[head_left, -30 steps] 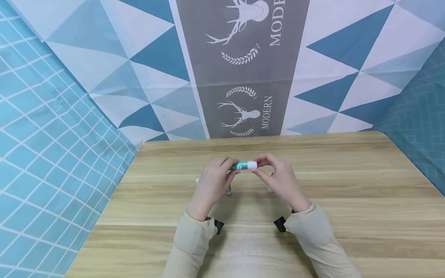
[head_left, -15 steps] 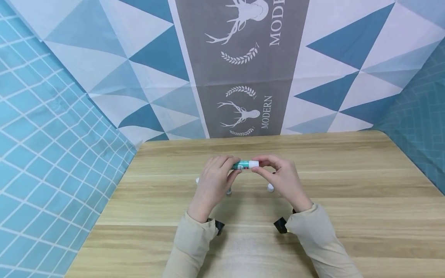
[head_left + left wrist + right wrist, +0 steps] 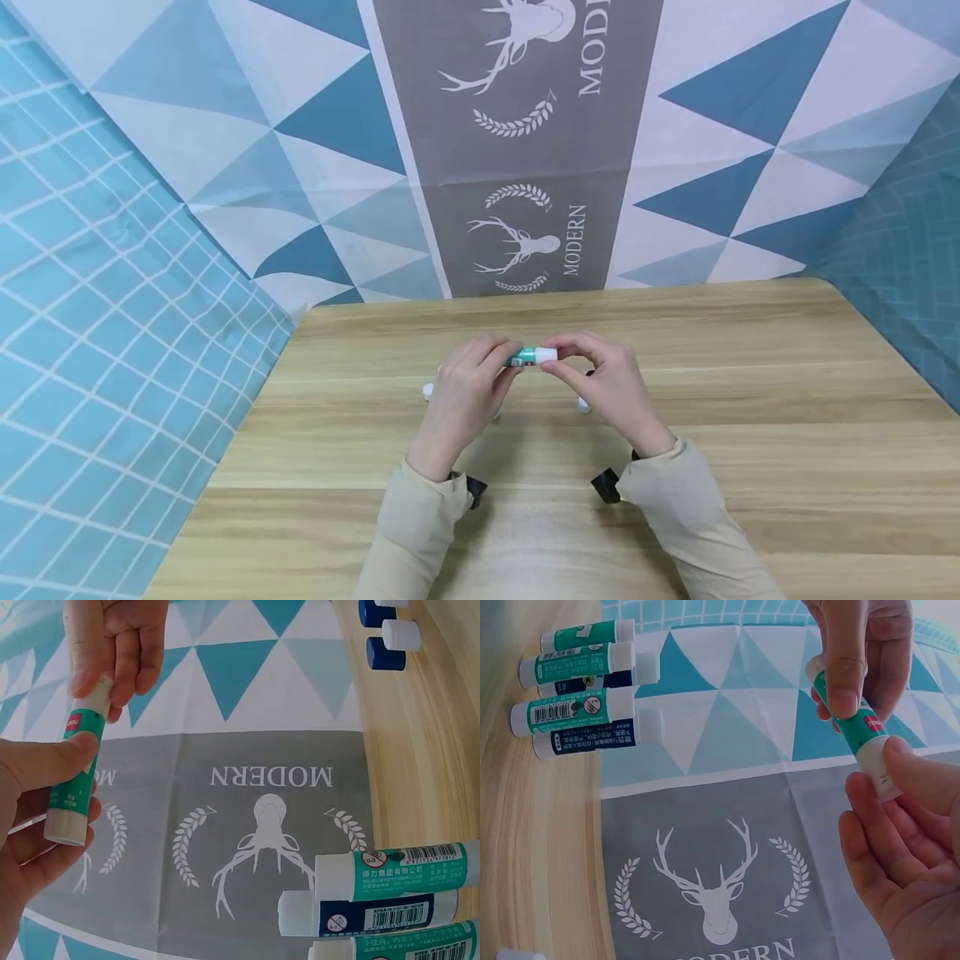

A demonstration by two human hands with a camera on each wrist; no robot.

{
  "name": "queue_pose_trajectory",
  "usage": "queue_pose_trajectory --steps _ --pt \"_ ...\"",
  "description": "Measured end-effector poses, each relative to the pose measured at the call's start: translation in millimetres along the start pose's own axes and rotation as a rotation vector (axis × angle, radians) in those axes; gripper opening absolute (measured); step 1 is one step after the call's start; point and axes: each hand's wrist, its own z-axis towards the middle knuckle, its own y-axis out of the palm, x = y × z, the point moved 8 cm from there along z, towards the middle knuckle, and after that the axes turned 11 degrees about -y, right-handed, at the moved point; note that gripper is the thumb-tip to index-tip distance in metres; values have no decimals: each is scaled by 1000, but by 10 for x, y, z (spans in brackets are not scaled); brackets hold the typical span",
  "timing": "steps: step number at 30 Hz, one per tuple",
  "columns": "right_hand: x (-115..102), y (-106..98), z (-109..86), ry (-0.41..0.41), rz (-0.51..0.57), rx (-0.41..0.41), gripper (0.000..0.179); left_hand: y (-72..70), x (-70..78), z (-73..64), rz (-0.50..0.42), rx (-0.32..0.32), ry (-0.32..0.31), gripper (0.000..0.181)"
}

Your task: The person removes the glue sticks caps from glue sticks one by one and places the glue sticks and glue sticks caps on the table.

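A green glue stick [image 3: 529, 357] with a white end lies level in the air between both hands in the head view. My left hand [image 3: 467, 392] grips its green body, thumb against the label in the left wrist view. At the other end, my right hand [image 3: 613, 385] pinches the white cap [image 3: 877, 766] between thumb and fingers. The cap meets the body, and I cannot tell how firmly it sits. The left hand covers part of the barrel in the head view.
Several green glue sticks [image 3: 411, 870] and navy glue sticks [image 3: 592, 739] stand close together on the wooden table [image 3: 750, 467], on the left-hand side. Loose navy caps [image 3: 385, 654] and a white cap [image 3: 402, 634] lie on the right-hand side. A patterned cloth [image 3: 525, 167] hangs behind the table.
Both hands keep hold of the glue stick. The left hand has shifted slightly right. The right hand has turned a little, showing more of a white piece on the table beneath it.
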Motion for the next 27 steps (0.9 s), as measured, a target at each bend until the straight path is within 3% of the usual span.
queue_pose_trajectory --steps 4,11,18,27 --pt "-29 8 8 -31 -28 -6 21 6 -19 -9 -8 -30 -15 21" --pt "213 56 -44 -51 -48 -5 24 45 -59 -8 -9 -73 -39 21" --pt "199 48 -49 -73 -74 -17 24 62 -87 -14 -15 -111 -75 22" --pt "244 -81 -39 -55 -99 24 24 92 -272 -37 -26 -210 -209 21"
